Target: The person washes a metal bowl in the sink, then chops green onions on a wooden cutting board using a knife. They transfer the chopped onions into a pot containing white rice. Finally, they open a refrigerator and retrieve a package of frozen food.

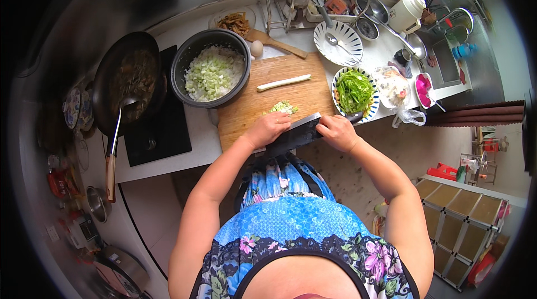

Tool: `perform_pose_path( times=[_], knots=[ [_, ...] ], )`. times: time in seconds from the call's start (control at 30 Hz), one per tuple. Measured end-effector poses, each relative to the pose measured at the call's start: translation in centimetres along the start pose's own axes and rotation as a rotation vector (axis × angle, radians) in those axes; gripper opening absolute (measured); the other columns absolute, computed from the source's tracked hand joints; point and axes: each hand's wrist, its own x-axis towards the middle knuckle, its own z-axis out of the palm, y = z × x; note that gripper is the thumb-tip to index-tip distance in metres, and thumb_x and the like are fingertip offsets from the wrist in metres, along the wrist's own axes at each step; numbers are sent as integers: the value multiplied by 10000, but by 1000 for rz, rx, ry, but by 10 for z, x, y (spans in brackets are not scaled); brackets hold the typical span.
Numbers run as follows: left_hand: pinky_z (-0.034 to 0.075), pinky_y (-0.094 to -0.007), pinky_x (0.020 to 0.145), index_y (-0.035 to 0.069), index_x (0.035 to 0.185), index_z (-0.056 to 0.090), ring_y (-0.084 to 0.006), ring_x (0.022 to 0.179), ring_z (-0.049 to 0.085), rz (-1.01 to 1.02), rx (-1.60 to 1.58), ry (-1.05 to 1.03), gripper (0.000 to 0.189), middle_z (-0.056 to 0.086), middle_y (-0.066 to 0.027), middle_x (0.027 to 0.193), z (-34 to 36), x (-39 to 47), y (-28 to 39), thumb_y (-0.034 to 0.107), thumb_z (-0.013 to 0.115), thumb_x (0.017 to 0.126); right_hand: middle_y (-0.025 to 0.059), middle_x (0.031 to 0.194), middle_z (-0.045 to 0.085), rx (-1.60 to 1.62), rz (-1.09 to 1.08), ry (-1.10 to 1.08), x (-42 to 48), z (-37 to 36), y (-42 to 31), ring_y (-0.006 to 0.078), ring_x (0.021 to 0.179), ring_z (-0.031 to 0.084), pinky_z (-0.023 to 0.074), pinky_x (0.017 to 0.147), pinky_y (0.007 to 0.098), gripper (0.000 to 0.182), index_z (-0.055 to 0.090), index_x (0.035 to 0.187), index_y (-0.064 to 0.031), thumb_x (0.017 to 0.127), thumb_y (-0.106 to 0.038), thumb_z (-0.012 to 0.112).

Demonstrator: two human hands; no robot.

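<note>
My right hand (337, 132) grips a cleaver (293, 136) where its dark blade meets the handle, which juts out to the right. The blade lies tilted along the near edge of a wooden cutting board (235, 125). My left hand (268, 128) is beside the blade, its fingertips at a small pile of chopped pale-green vegetable (283, 107); whether the fingers hold any pieces is hidden. Farther up the board lies one whitish, peeled-looking vegetable stalk (284, 83). Left of the board, a dark pot (176, 76) holds diced pale-green vegetable (209, 74) over white contents that look like rice.
A wok (102, 76) with a ladle (117, 122) stands at the left. Behind the board are an egg (256, 48) and a wooden spatula (277, 43). To the right are a plate of sliced green vegetable (355, 91), a striped plate (323, 49) and a plastic bag (393, 85).
</note>
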Motion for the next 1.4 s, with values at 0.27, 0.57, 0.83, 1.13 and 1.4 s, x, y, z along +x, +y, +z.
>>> perform_pose_path(
  times=[0.27, 0.57, 0.83, 1.13, 1.4],
  knots=[
    [359, -441, 1078, -2, 1269, 528, -341, 1265, 470, -375, 177, 185, 569, 519, -203, 1322, 6, -37, 2, 285, 699, 809, 83, 757, 591, 677, 894, -38, -70, 12, -29, 229, 602, 618, 501, 553, 340, 164, 568, 845, -45, 806, -143, 693],
    [252, -476, 1127, 14, 1454, 277, -408, 1380, 279, -460, 306, 114, 1003, 298, -240, 1479, 36, -31, -1, 497, 755, 715, 19, 704, 574, 1357, 1391, 203, -60, 78, -63, 78, 446, 483, 414, 412, 238, 144, 497, 923, -57, 966, -182, 552],
    [233, -482, 1134, 26, 1432, 334, -411, 1382, 266, -386, 238, 135, 1013, 310, -243, 1466, 42, 4, -2, 568, 744, 681, 52, 621, 585, 1269, 1443, 205, -23, 102, -92, 91, 436, 522, 436, 415, 241, 158, 469, 986, -60, 987, -211, 514],
    [285, -471, 1108, 51, 1412, 391, -409, 1384, 265, -510, 214, 248, 872, 333, -211, 1467, 48, 10, -2, 462, 752, 734, 56, 619, 603, 1247, 1363, 69, 30, 125, -131, 104, 450, 541, 438, 431, 256, 173, 497, 1010, -23, 976, -190, 525],
    [305, -451, 1094, 9, 1362, 439, -416, 1361, 305, -419, 74, 503, 691, 363, -211, 1445, 33, 38, 23, 290, 724, 798, 45, 609, 592, 1323, 1247, 333, 29, 84, -138, 78, 445, 523, 414, 410, 238, 119, 513, 973, -25, 966, -142, 534]
  ],
)
